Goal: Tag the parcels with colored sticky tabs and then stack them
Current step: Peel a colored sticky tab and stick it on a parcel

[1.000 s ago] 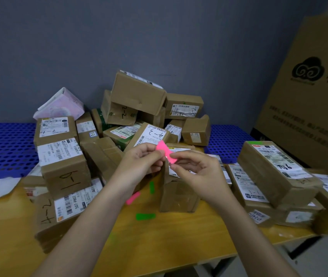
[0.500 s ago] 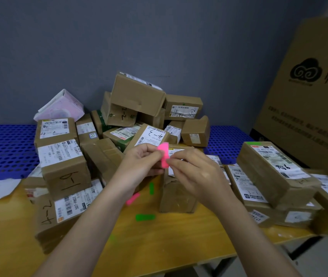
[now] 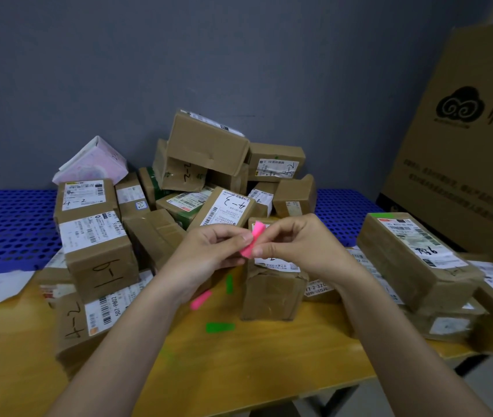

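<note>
Fingertips (image 3: 246,237) of both hands pinched a small pink tab (image 3: 252,239) held in the air above the yellow table (image 3: 239,365). Left hand (image 3: 209,251) and right hand (image 3: 296,245) met at the tab, fingers curled around it, just in front of a brown parcel (image 3: 272,293) standing on the table. Behind it lay a loose heap of parcels (image 3: 206,164). On the tabletop below the hands lay another pink tab (image 3: 200,300) and two green tabs (image 3: 220,327). Right of the hands, a long parcel (image 3: 413,260) rested on others.
</note>
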